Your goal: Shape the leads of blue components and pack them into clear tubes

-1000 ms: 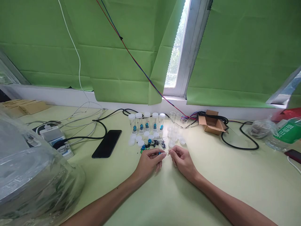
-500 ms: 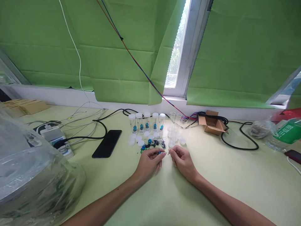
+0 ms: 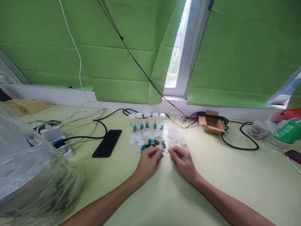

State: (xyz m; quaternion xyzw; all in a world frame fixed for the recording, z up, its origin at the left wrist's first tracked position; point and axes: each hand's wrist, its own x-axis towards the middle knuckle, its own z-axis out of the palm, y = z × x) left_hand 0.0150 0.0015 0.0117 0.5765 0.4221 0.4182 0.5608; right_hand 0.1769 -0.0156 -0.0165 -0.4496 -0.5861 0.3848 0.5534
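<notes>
My left hand (image 3: 149, 160) is closed in a pinch on a small blue part (image 3: 160, 158) with a thin wire-like stem. Facing it, my right hand (image 3: 182, 160) pinches one end of a thin pale piece (image 3: 166, 152) that spans the gap between my fingertips. Its exact kind is too small to make out. Just beyond my hands lies a cluster of small blue and black parts with thin stems (image 3: 150, 145). Behind that stand several capped clear tubes (image 3: 147, 121), each with a blue part inside. Uncapped clear tubes (image 3: 172, 121) stand to their right, with loose white caps (image 3: 182, 141) around.
A black phone (image 3: 107, 143) lies left of my hands. Further left are a power strip (image 3: 57, 141) with cables and a large plastic-wrapped object (image 3: 35, 175). An open cardboard box (image 3: 213, 125), black cable (image 3: 244, 148) and a plastic bottle (image 3: 282, 135) are at right.
The blue part in my left hand has shifted lower, beneath the fingers. A thin pale piece now shows stretched between both hands' fingertips. The hands have barely moved.
</notes>
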